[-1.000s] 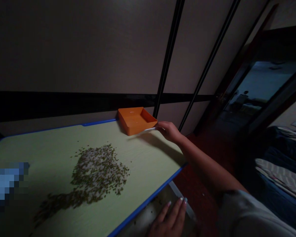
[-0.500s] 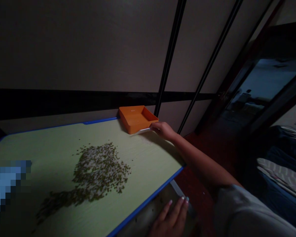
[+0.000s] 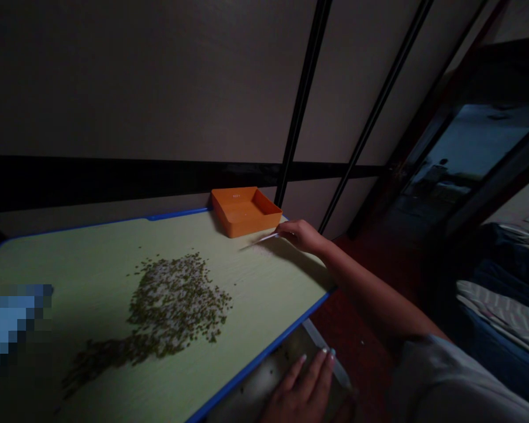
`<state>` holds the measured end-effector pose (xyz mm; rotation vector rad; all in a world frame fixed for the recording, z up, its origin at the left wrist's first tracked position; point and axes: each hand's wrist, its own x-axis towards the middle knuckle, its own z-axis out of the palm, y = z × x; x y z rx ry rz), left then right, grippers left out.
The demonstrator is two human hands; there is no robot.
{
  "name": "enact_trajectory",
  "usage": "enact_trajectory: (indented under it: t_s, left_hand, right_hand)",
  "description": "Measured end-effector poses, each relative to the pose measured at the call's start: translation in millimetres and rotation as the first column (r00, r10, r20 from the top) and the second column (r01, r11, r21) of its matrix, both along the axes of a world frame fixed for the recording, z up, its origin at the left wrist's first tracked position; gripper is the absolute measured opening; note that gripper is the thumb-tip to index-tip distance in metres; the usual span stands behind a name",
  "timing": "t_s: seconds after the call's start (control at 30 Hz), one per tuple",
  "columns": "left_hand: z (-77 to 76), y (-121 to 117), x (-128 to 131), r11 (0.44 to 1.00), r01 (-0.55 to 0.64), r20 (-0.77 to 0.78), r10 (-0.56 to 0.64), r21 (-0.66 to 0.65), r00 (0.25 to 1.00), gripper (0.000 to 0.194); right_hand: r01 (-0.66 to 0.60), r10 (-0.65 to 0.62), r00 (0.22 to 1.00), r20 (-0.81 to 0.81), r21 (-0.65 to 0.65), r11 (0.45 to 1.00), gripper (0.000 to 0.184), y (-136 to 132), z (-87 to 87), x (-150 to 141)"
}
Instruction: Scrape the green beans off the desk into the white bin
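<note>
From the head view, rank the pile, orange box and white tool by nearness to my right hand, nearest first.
1. White tool: held in the right hand.
2. Orange box: just beyond the tool, at the board's far edge.
3. Pile: on the board, left of the hand and nearer the camera.

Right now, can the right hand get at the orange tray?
Likely yes: the right hand is close to the orange tray, with nothing visible blocking the way. The thin pale tool it holds might hamper a grip.
</note>
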<state>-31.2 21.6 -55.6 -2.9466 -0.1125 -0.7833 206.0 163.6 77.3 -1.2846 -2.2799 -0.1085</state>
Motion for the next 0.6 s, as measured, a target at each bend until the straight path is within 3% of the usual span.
enact_trajectory:
  t_s: [0.2, 0.37, 0.47, 0.6]
  left_hand:
    - [6.3, -1, -1, 0.999, -0.019, -0.025, 0.019, -0.027, 1.000, 0.048]
    - [14.7, -5, 1, 0.997, -0.004, -0.060, -0.001, -0.080, 0.998, 0.041]
    - [23.8, -7, 0, 0.994, 0.003, -0.093, -0.014, -0.112, 0.996, 0.042]
    - [32.4, -10, -2, 0.983, 0.001, -0.147, -0.028, -0.181, 0.989, 0.045]
  right_hand:
    - [-0.010, 0.010, 1.000, -0.002, 0.023, 1.000, 0.018, -6, 2.1, -2]
    - [-0.014, 0.019, 0.999, -0.049, 0.110, 0.994, 0.018, -9, 9.9, -11]
    - [-0.114, 0.131, 0.988, -0.083, 0.187, 0.976, 0.018, -11, 18.0, -28]
    - [-0.336, 0.347, 0.934, -0.089, 0.119, 0.934, 0.016, -14, 29.8, -60]
